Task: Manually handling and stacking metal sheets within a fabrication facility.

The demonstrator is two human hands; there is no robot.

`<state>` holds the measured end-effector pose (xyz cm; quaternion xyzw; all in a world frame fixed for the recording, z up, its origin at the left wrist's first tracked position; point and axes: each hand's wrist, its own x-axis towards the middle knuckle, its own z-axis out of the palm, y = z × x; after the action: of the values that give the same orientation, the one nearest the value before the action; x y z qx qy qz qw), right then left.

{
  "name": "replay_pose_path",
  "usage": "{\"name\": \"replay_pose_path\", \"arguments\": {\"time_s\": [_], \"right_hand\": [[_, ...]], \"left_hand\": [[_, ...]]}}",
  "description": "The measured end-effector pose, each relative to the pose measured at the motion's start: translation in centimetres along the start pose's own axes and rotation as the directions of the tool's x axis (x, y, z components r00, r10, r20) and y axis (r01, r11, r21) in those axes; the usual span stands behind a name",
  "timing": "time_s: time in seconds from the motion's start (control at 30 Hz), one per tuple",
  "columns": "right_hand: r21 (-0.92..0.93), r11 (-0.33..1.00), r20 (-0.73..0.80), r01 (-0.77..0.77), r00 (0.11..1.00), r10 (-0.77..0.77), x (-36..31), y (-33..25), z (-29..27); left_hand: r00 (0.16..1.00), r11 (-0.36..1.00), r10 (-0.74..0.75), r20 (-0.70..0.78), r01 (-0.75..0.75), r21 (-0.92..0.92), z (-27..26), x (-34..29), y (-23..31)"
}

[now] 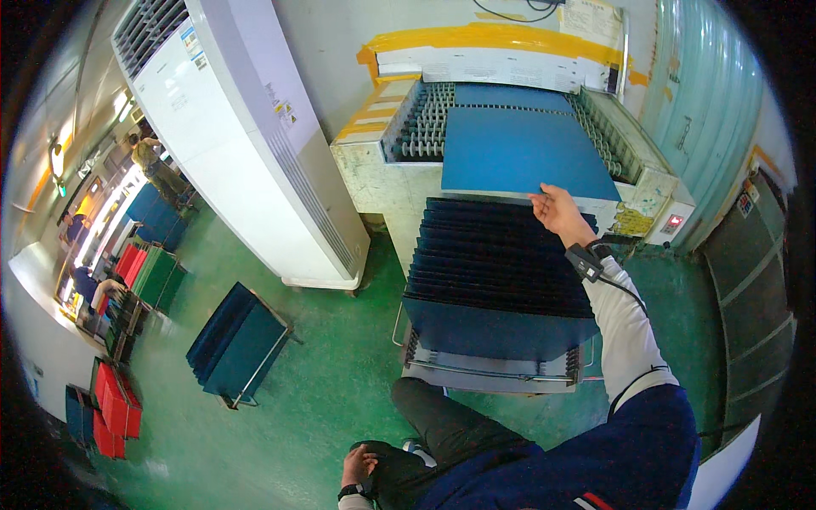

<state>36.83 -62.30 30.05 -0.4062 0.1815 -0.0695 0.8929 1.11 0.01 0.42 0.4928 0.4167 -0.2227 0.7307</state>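
A flat blue panel (523, 149) lies on the roller conveyor (416, 119), its near edge sticking out toward me. My right hand (557, 210) reaches forward and pinches that near edge between thumb and fingers. Behind this panel a second blue panel (510, 96) rests on the rollers. Just below the conveyor's end stands a rack (476, 371) filled with several upright dark blue panels (501, 327), set close together in a row. My left hand (359, 466) rests by my knee at the bottom, fingers curled, with nothing seen in it.
A tall white air conditioner (246, 144) stands left of the conveyor. On the green floor sits a smaller rack of blue panels (238, 340). Red crates (117, 404) and green panels (157, 276) are farther left, with people at work. A grey door (752, 289) is at right.
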Motion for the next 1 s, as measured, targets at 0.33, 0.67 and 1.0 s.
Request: {"name": "replay_pose_path", "arguments": {"time_s": [0.33,0.67,1.0], "right_hand": [[-0.006,1.0,-0.021,0.012,1.0,-0.012,0.6,0.0,0.3],[-0.087,0.995,0.023,-0.04,0.999,0.042,1.3,-0.9,-0.3],[-0.767,0.594,0.373,0.242,0.922,0.107,-14.8,4.1,6.3]], "left_hand": [[0.999,0.999,0.037,0.038,-0.036,-0.018,0.3,-0.7,0.2],[0.992,0.996,0.054,0.111,-0.045,-0.083,-1.0,1.0,-0.7],[0.998,0.999,0.049,0.04,-0.048,-0.016,-0.3,0.3,-0.3]]}}
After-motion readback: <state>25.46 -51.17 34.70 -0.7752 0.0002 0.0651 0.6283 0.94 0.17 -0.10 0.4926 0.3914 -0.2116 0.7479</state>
